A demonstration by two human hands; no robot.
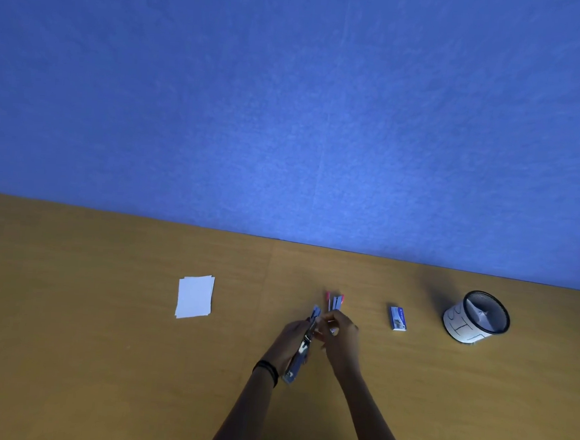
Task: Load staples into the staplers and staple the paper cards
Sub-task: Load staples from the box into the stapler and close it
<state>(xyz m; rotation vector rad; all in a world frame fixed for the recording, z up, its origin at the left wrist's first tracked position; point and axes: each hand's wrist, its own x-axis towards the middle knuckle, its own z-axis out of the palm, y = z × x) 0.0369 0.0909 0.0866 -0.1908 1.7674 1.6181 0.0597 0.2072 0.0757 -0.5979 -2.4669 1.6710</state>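
Looking mid-load: left hand (290,336) is gripping the open stapler (302,349), right hand (340,333) joining it (grip unclear), cards (194,297) waiting unstapled.

Whether the right hand (339,334) holds anything is too small to tell.

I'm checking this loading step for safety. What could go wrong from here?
1. The left hand holds the stapler, apparently open, and the right hand is close against it with curled fingers: a finger might get pinched if it snaps shut.
2. The pink stapler lies just behind the hands; a knuckle could knock it.
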